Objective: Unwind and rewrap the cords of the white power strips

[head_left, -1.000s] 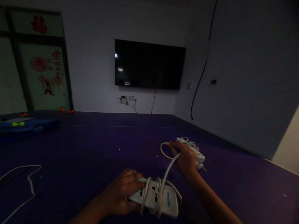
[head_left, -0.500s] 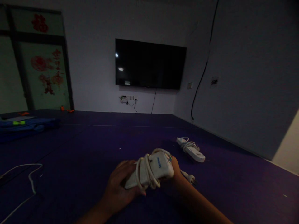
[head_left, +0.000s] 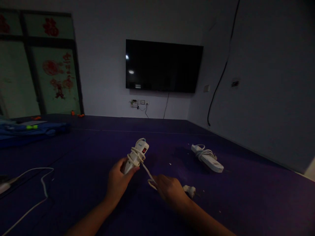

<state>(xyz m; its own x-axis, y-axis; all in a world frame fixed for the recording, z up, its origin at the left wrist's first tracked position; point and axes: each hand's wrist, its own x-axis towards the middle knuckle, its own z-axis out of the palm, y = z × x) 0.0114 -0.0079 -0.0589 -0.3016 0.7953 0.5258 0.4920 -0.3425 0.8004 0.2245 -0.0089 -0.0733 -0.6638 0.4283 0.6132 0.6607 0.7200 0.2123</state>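
My left hand (head_left: 119, 180) is closed round the lower end of a white power strip (head_left: 129, 165), which tilts up and away from me. Several turns of its white cord (head_left: 135, 156) wrap the strip's middle, and a red switch (head_left: 144, 150) shows near the top end. From the wraps the cord runs down to my right hand (head_left: 169, 190), whose fingers are closed on it. A white plug (head_left: 189, 190) sticks out just right of that hand, with its prongs pointing right. My right fingertips are partly hidden behind the hand.
On the purple floor to the right lies a second white power strip (head_left: 209, 160) with its cord wound round it. A loose white cable (head_left: 43, 178) trails at the left. Blue cloth (head_left: 51, 128) lies farther back. A TV (head_left: 163, 65) hangs on the far wall.
The power strip has moved left and farther up, turned so its red switch shows. My right hand has come away from the strip, drawing a length of cord out from it.
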